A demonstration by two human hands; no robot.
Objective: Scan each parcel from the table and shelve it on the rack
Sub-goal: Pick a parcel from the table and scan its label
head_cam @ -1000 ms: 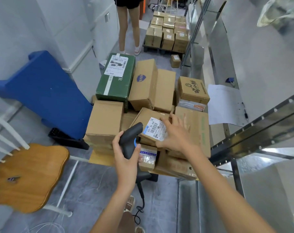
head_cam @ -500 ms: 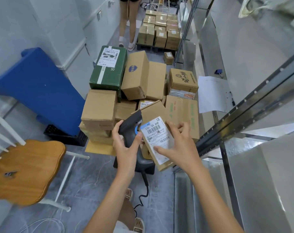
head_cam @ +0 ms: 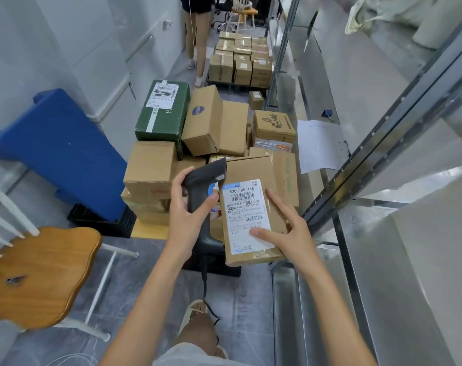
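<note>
Above the box pile (head_cam: 171, 165), left hand (head_cam: 189, 215) grips scanner (head_cam: 202, 186); right hand (head_cam: 285, 233) holds parcel (head_cam: 251, 207).

Person seen from own head view: both forearms bare, no sleeves in frame, no watch, rings or bands visible on wrists or fingers. Left hand (head_cam: 187, 220) and right hand (head_cam: 285, 233) bare, no gloves, nails short and unpainted. Light grey fabric shorts (head_cam: 182, 355) at the bottom edge, knee bare below the hem. Pale beige open sandal (head_cam: 195, 310) on the forward foot, wide strap across the top; second sandal only partly seen behind the leg.
</note>
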